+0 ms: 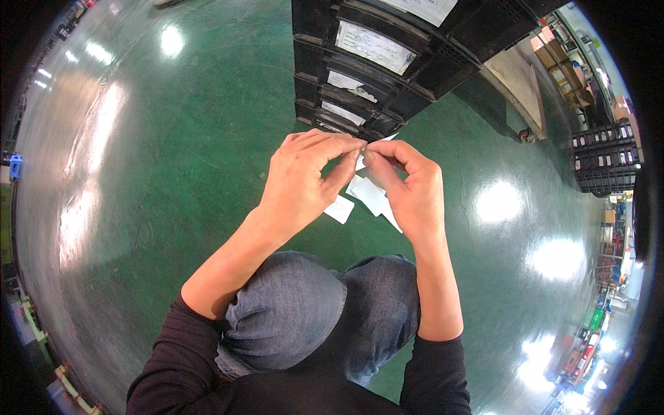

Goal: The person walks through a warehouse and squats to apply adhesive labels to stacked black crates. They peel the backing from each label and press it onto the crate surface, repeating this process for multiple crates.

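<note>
Both my hands meet in front of me above the green floor. My left hand (304, 180) and my right hand (408, 187) pinch the same small white paper label (360, 162) between fingertips and thumbs. More white paper slips (371, 196) hang below my right hand's fingers, partly hidden by it. One small white slip (339, 209) lies on the floor just beneath my left hand. My knees in grey-blue trousers show below my forearms.
A stack of black plastic crates (387, 62) with white paper labels on their fronts stands just beyond my hands. A wooden board on a wheeled dolly (520, 90) is at the right. More black crates (605, 162) and shelving stand at the far right.
</note>
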